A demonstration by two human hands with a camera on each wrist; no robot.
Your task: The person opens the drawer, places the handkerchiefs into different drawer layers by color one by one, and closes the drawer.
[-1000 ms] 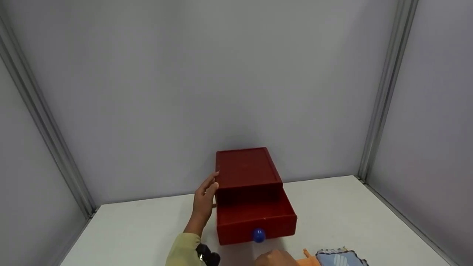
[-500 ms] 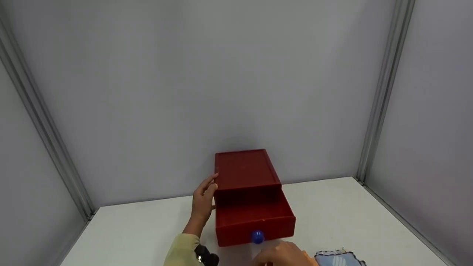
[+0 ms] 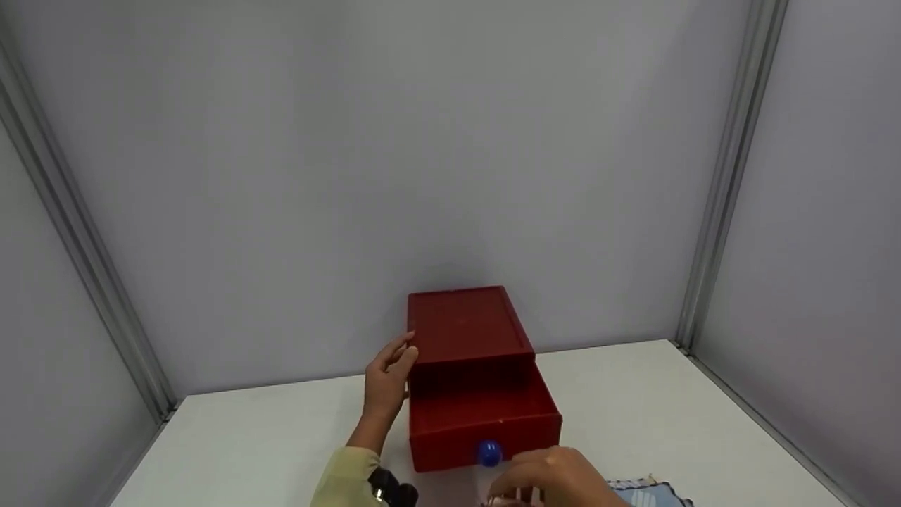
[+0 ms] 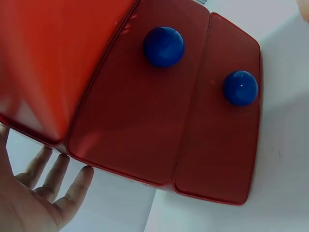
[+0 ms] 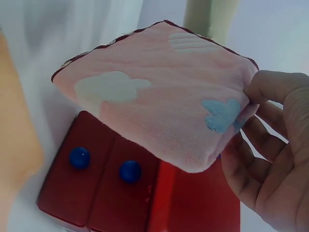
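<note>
White tabletop point(image 3: 267, 436) carried a red drawer box point(image 3: 468, 331) whose open drawer point(image 3: 486, 415) faced the person, the left hand point(image 3: 387, 377) resting flat-fingered against the box's left side while the right hand point(image 5: 270, 159) pinched a folded pink cloth point(image 5: 159, 92) just before the drawer front.

the red drawer box point(image 3: 470, 331) stands at the back of the white table point(image 3: 267, 443), against the grey wall point(image 3: 394, 155), so nothing passes behind it. its top drawer point(image 3: 486, 415) is pulled out toward the person, open from above. the left hand point(image 3: 387, 380) rests on the box's left side and blocks that flank. the right hand point(image 3: 556, 479), holding a folded pink cloth point(image 5: 159, 92), fills the space before the blue knob point(image 3: 489, 453). a blue cloth point(image 3: 651, 493) lies near the right front. bare table lies far left and right.
</note>
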